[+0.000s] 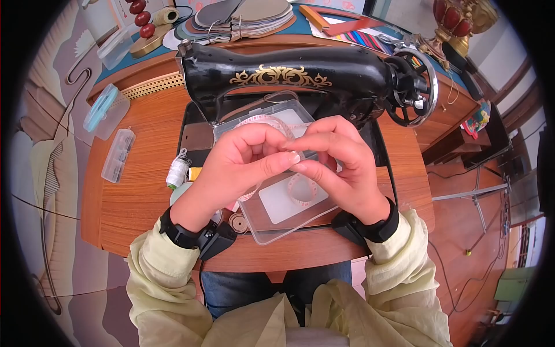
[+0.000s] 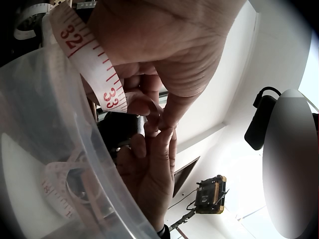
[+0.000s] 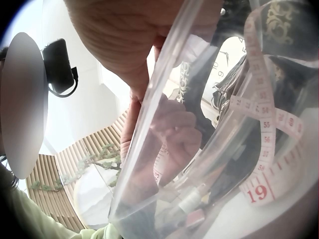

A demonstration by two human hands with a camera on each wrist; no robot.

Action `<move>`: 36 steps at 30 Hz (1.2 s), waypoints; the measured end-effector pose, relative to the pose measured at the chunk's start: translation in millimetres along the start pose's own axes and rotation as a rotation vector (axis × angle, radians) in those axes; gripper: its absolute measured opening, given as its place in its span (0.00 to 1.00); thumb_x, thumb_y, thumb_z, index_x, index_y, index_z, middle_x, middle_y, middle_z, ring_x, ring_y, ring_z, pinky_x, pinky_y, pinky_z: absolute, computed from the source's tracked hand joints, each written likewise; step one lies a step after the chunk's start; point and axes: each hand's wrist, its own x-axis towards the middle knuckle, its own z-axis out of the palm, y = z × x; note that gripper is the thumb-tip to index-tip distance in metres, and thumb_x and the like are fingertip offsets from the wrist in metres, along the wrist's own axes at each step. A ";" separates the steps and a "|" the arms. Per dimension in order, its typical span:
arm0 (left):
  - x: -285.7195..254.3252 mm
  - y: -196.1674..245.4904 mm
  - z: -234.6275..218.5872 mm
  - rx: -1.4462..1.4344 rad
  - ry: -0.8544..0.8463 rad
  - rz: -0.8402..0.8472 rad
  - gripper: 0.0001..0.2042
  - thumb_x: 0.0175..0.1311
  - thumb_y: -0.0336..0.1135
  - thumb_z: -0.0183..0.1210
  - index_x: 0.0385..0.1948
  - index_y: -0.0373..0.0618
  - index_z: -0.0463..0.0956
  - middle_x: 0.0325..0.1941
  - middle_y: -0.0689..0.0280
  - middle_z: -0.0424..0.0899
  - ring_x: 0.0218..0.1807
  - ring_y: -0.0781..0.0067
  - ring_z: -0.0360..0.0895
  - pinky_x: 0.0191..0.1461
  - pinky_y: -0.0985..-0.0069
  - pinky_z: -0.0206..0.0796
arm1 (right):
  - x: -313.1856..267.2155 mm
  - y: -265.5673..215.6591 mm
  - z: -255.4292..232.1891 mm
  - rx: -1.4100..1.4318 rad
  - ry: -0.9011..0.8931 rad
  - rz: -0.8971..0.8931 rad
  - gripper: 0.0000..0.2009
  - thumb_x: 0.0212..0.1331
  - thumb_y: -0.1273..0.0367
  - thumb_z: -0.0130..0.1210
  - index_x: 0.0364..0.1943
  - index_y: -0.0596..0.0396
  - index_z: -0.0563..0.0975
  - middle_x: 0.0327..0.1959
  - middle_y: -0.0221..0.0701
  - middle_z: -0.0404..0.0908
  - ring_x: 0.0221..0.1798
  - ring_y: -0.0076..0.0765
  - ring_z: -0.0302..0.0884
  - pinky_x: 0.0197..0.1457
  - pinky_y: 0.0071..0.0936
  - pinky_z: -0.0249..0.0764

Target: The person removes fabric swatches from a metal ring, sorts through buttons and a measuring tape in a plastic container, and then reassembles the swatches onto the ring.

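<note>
A white tape measure with red numerals runs up to both hands and curls in loops. At its end, the thumb and fingers of my left hand pinch it. My right hand pinches at the same spot, its fingertips meeting those of the left. Below the hands, a clear plastic box sits tilted on the table with a white sheet in its bottom. One loop of the tape hangs down inside it. Most of the pinched end is hidden behind the fingers.
A black sewing machine stands behind the box. To the left are white thread, a small clear case and a box with a blue lid. A brown roll lies by the left wrist. Fabric swatches are stacked behind.
</note>
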 end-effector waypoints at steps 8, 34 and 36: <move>0.0 -2.6 -2.8 -0.002 -0.010 -0.018 0.05 0.66 0.29 0.59 0.39 0.37 0.77 0.38 0.70 0.81 0.40 0.86 0.76 0.45 0.85 0.69 | -1.1 3.5 1.2 0.018 0.014 -0.015 0.12 0.50 0.75 0.66 0.41 0.50 0.83 0.37 0.27 0.76 0.34 0.24 0.70 0.31 0.19 0.67; 0.9 -3.4 -2.1 0.028 0.008 0.005 0.05 0.66 0.29 0.59 0.37 0.38 0.78 0.36 0.72 0.80 0.38 0.89 0.75 0.40 0.87 0.67 | -0.2 1.8 1.1 0.002 0.002 -0.014 0.12 0.51 0.74 0.65 0.42 0.51 0.83 0.39 0.28 0.76 0.32 0.21 0.69 0.30 0.19 0.66; 0.3 -1.6 -1.4 0.037 0.018 -0.017 0.05 0.66 0.29 0.59 0.38 0.38 0.78 0.37 0.71 0.81 0.38 0.88 0.75 0.41 0.87 0.68 | -0.2 2.4 1.4 -0.003 0.004 -0.022 0.12 0.52 0.74 0.65 0.42 0.51 0.83 0.39 0.28 0.76 0.33 0.22 0.70 0.31 0.20 0.68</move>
